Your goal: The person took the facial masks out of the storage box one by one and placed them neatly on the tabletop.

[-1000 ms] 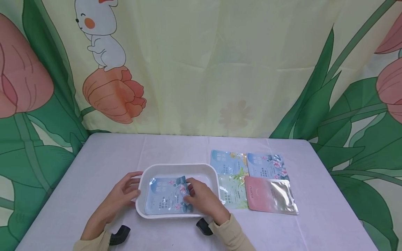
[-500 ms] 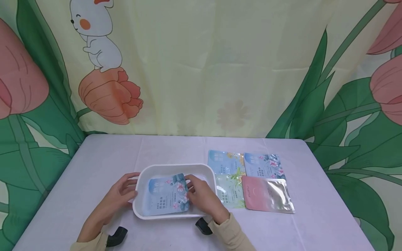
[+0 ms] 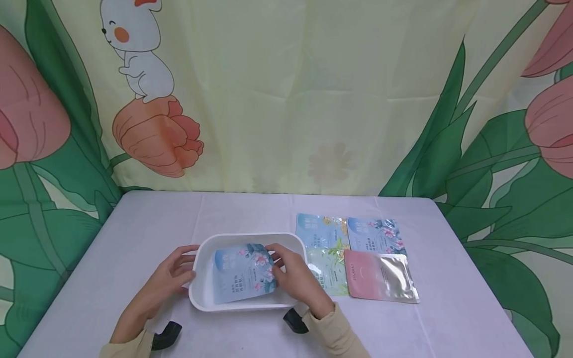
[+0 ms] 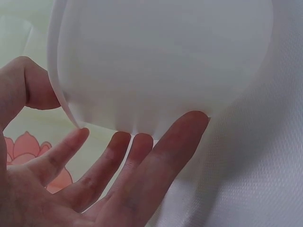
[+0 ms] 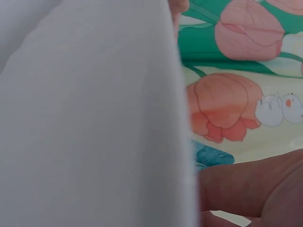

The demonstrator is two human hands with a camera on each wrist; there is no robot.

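A white plastic tray [image 3: 291, 298] sits on the table, and a blue face mask sachet [image 3: 241, 273] with a pink flower print is inside it, tilted, its right side raised. At that right edge my right hand [image 3: 295, 276] pinches the sachet between thumb and fingers. In the right wrist view the tray wall [image 5: 104, 123] hides most of the sachet; a blue corner [image 5: 215, 155] shows beside the thumb. My left hand [image 3: 167, 278] holds the tray's left end, thumb at the rim. In the left wrist view, its fingertips [image 4: 144, 142] touch the outer wall.
Right of the tray lie several more sachets: a blue one with yellow print [image 3: 318, 231], a blue floral one [image 3: 376, 233], a green one [image 3: 329, 273] and a pink-and-silver one [image 3: 380, 276]. A printed curtain [image 3: 268, 99] hangs behind the white-covered table [image 3: 250, 211].
My right hand has lifted the right side of the blue sachet, which lay flatter in the tray, and shifted it slightly up and right. The left hand has stayed at the tray's end.
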